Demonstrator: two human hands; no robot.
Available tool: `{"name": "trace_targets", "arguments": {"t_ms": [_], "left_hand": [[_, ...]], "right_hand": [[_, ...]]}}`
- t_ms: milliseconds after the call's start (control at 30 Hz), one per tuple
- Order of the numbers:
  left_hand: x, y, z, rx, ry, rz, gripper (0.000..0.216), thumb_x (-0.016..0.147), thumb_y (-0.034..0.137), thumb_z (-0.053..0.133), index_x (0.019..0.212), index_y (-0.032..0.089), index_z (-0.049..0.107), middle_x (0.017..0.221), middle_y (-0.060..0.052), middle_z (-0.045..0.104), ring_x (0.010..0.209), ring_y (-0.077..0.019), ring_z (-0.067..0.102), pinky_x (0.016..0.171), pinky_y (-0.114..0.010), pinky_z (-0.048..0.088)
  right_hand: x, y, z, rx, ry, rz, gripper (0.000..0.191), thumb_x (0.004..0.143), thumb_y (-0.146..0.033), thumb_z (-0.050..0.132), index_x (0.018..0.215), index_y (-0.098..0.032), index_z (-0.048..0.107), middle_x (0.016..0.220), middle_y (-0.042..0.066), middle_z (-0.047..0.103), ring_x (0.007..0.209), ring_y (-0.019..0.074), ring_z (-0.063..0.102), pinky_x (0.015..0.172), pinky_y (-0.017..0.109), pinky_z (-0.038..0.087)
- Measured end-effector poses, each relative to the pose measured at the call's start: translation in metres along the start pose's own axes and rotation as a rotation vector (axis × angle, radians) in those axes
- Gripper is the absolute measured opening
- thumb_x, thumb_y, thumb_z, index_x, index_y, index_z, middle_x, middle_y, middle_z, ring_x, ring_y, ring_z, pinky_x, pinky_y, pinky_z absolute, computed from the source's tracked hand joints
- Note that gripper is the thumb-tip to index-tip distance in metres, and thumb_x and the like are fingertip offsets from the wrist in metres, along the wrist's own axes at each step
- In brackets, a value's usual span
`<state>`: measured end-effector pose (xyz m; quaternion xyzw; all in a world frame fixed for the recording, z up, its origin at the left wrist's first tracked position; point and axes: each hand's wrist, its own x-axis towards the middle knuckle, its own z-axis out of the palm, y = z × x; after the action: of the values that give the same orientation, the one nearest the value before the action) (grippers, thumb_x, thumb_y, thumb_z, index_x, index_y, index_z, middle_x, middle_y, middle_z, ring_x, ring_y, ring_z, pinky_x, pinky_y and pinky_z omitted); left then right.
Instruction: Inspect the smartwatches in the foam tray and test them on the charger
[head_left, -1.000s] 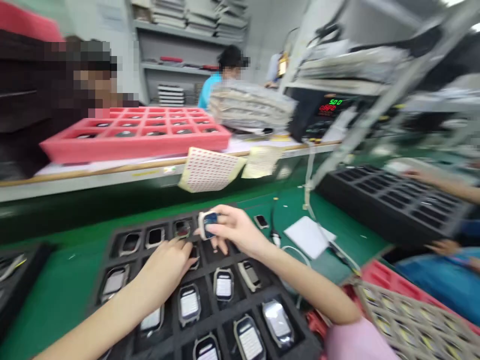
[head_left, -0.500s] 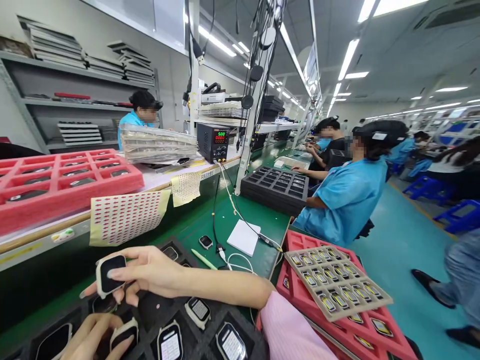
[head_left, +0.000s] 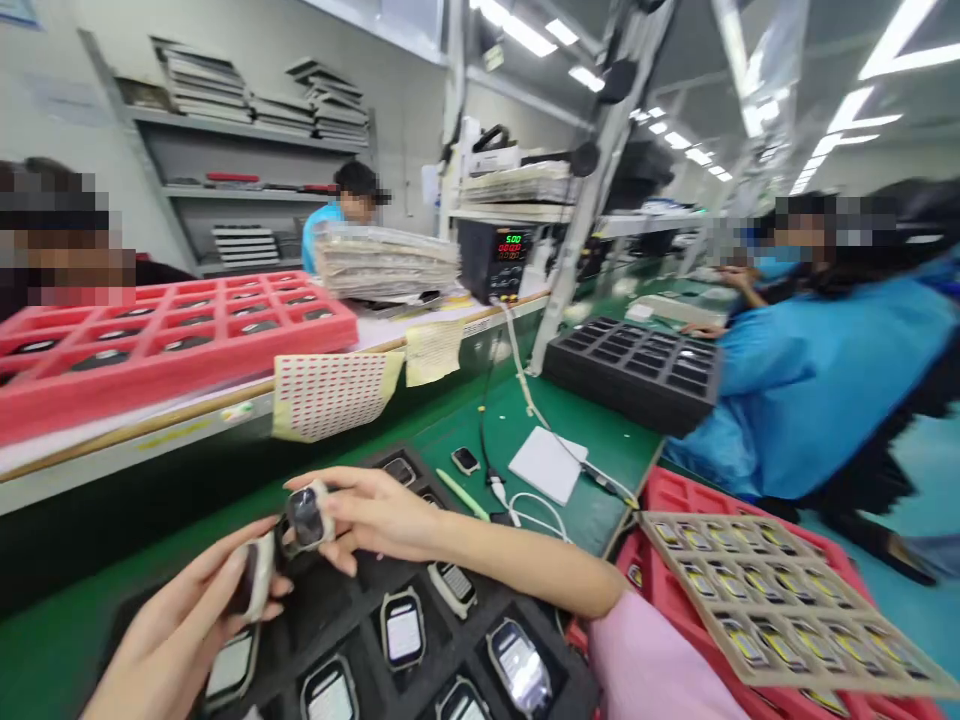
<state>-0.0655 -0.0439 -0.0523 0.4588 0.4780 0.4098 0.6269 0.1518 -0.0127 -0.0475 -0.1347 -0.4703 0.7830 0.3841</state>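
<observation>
My left hand (head_left: pixel 187 610) grips a strapless smartwatch (head_left: pixel 260 578) by its edges, tilted side-on above the black foam tray (head_left: pixel 360 610). Close beside it, my right hand (head_left: pixel 382 515) pinches another smartwatch (head_left: pixel 306 516), its dark glossy face showing. The two held watches are near each other but seem apart. Below them, several watches sit in the tray's compartments, such as a lit one (head_left: pixel 403 628) with a white screen and another (head_left: pixel 519 668) nearer the right edge.
A loose watch (head_left: pixel 465 460), a green pen (head_left: pixel 461 492), a white pad (head_left: pixel 548 464) and cables lie on the green bench. Red trays under a beige tray (head_left: pixel 720 600) stand right. A red foam tray (head_left: pixel 180 370) and power supply (head_left: pixel 495 260) occupy the shelf. Co-workers sit nearby.
My left hand has lifted a smartwatch out of the tray area and brought it near the other. The right hand's watch is lower and turned. The view has swung left.
</observation>
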Motion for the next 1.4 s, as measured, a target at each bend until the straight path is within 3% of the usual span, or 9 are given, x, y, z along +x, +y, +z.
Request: {"name": "trace_targets", "arguments": {"t_ms": [100, 200, 267, 367, 433, 500, 767, 1133, 1400], "left_hand": [[-0.004, 0.007, 0.014, -0.047, -0.044, 0.055, 0.053, 0.078, 0.046, 0.065, 0.12, 0.016, 0.054, 0.081, -0.003, 0.065, 0.069, -0.0161, 0.061, 0.059, -0.025, 0.052], [-0.002, 0.008, 0.017, 0.069, -0.084, 0.13, 0.049, 0.082, 0.037, 0.062, 0.122, 0.013, 0.048, 0.063, 0.004, 0.055, 0.05, -0.0098, 0.05, 0.052, -0.023, 0.046], [-0.001, 0.008, 0.014, 0.166, -0.069, 0.202, 0.042, 0.083, 0.032, 0.058, 0.12, 0.014, 0.048, 0.062, 0.005, 0.053, 0.044, -0.0081, 0.045, 0.047, -0.022, 0.041], [-0.002, 0.006, 0.01, 0.315, -0.036, 0.336, 0.034, 0.082, 0.021, 0.055, 0.116, 0.018, 0.051, 0.087, -0.002, 0.062, 0.069, -0.0136, 0.059, 0.062, -0.025, 0.047], [-0.002, 0.004, 0.008, 0.384, -0.022, 0.405, 0.034, 0.08, 0.017, 0.054, 0.115, 0.019, 0.052, 0.1, -0.004, 0.063, 0.093, -0.0185, 0.06, 0.079, -0.028, 0.047], [-0.001, 0.003, 0.007, 0.422, 0.011, 0.425, 0.037, 0.08, 0.017, 0.054, 0.117, 0.019, 0.05, 0.104, -0.005, 0.064, 0.1, -0.0207, 0.058, 0.085, -0.031, 0.046], [0.002, 0.0, 0.008, 0.499, 0.052, 0.455, 0.043, 0.083, 0.022, 0.054, 0.125, 0.021, 0.043, 0.122, -0.008, 0.057, 0.107, -0.0218, 0.056, 0.085, -0.031, 0.047], [-0.008, 0.005, 0.009, 0.535, 0.047, 0.504, 0.038, 0.082, 0.015, 0.051, 0.118, 0.02, 0.045, 0.099, -0.003, 0.061, 0.087, -0.0169, 0.058, 0.078, -0.027, 0.046], [-0.009, 0.006, 0.01, 0.545, 0.039, 0.483, 0.035, 0.083, 0.017, 0.05, 0.118, 0.02, 0.045, 0.104, -0.004, 0.061, 0.094, -0.0182, 0.057, 0.083, -0.029, 0.044]], "right_hand": [[0.002, -0.001, 0.004, 0.008, 0.012, 0.031, 0.049, 0.087, -0.032, 0.064, 0.13, -0.016, 0.049, 0.092, 0.009, 0.063, 0.062, 0.012, 0.059, 0.049, 0.021, 0.046], [0.004, -0.003, 0.006, -0.017, 0.036, 0.048, 0.044, 0.089, -0.031, 0.061, 0.13, -0.018, 0.049, 0.093, 0.009, 0.062, 0.06, 0.0106, 0.058, 0.046, 0.019, 0.046], [0.006, -0.005, 0.007, -0.041, 0.046, 0.064, 0.041, 0.089, -0.03, 0.061, 0.128, -0.02, 0.051, 0.091, 0.007, 0.061, 0.059, 0.0103, 0.058, 0.045, 0.018, 0.046], [0.008, -0.005, 0.008, -0.062, 0.045, 0.085, 0.038, 0.089, -0.029, 0.061, 0.126, -0.021, 0.053, 0.085, 0.004, 0.06, 0.059, 0.0106, 0.058, 0.044, 0.018, 0.046], [0.009, -0.004, 0.009, -0.074, 0.048, 0.092, 0.039, 0.088, -0.029, 0.062, 0.125, -0.022, 0.053, 0.082, 0.004, 0.059, 0.058, 0.0108, 0.057, 0.044, 0.018, 0.046], [0.009, -0.004, 0.01, -0.088, 0.064, 0.094, 0.04, 0.086, -0.03, 0.064, 0.124, -0.021, 0.054, 0.082, 0.004, 0.059, 0.057, 0.011, 0.057, 0.043, 0.018, 0.045], [0.009, -0.003, 0.011, -0.133, 0.086, 0.106, 0.042, 0.085, -0.03, 0.065, 0.125, -0.021, 0.054, 0.096, 0.01, 0.065, 0.054, 0.0091, 0.055, 0.043, 0.018, 0.043], [0.006, -0.004, 0.02, -0.282, 0.141, 0.092, 0.048, 0.081, -0.029, 0.069, 0.126, -0.018, 0.056, 0.085, 0.006, 0.066, 0.055, 0.0129, 0.062, 0.046, 0.023, 0.048], [0.005, -0.003, 0.014, -0.317, 0.081, 0.072, 0.044, 0.084, -0.027, 0.067, 0.126, -0.018, 0.056, 0.092, 0.008, 0.065, 0.052, 0.0112, 0.061, 0.046, 0.023, 0.05]]}}
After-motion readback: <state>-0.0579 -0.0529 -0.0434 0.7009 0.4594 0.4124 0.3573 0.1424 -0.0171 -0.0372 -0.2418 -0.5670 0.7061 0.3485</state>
